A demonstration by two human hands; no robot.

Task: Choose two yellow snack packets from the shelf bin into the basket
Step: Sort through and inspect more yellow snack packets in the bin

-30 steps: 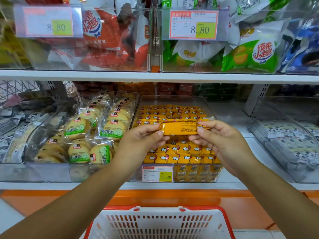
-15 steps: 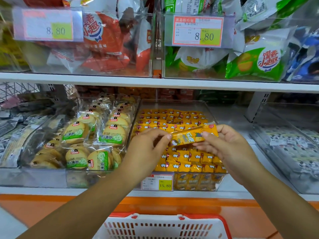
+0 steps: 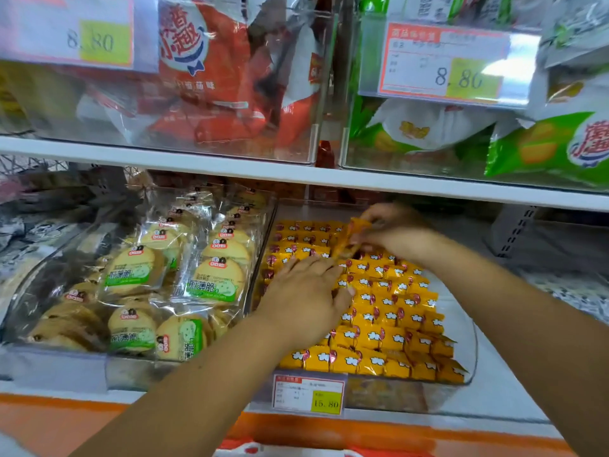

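- Right hand (image 3: 397, 234) pinched one yellow snack packet (image 3: 352, 237), tilted and blurred, raised just above the back rows of the bin.
- Left hand (image 3: 304, 300) was spread with straight fingers, palm down on the rows of yellow packets (image 3: 379, 328), gripping nothing visible.
- The rows filled a clear shelf bin (image 3: 474, 351) on the lower shelf, with a 15.80 price tag (image 3: 309, 394) on its front.
- Round biscuit packs (image 3: 214, 278) sat in the next bin to the left.
- On the upper shelf (image 3: 296, 173) were red snack bags (image 3: 204, 77) and green snack bags (image 3: 543, 150).
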